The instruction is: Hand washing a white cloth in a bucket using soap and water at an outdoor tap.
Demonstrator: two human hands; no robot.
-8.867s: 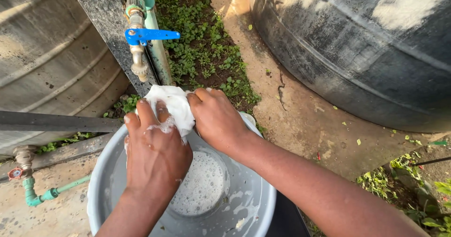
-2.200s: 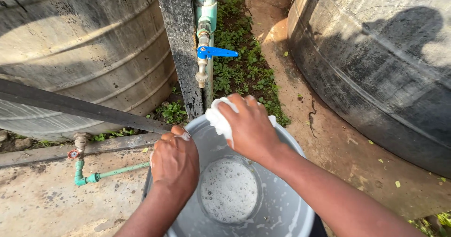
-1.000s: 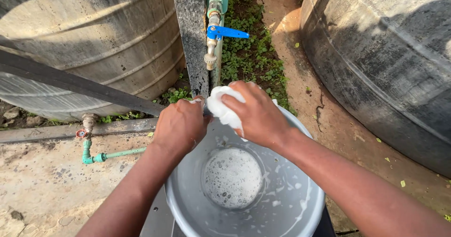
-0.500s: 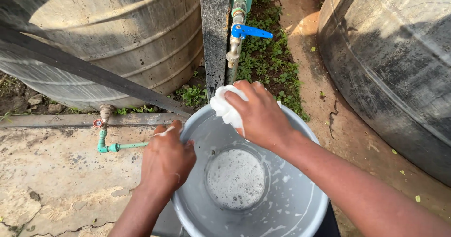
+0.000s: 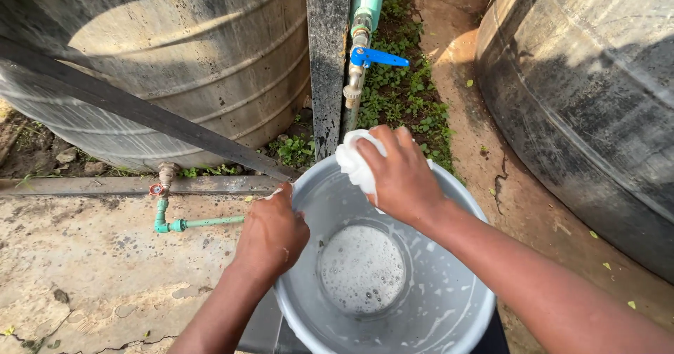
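Observation:
A grey plastic basin with a little foamy water in its bottom stands in front of me. My right hand grips a wet white cloth over the basin's far rim, just under the tap. My left hand is closed at the basin's left rim, with a bit of white foam or cloth showing at its fingers.
A tap with a blue lever hangs on a green pipe above the basin. A big grey tank stands at the left, a dark tank at the right. A green pipe with a red valve runs low on the left over concrete ground.
My left hand has let go of the cloth and moved down to the basin's left rim. My right hand keeps the cloth at the far rim. The view has shifted left.

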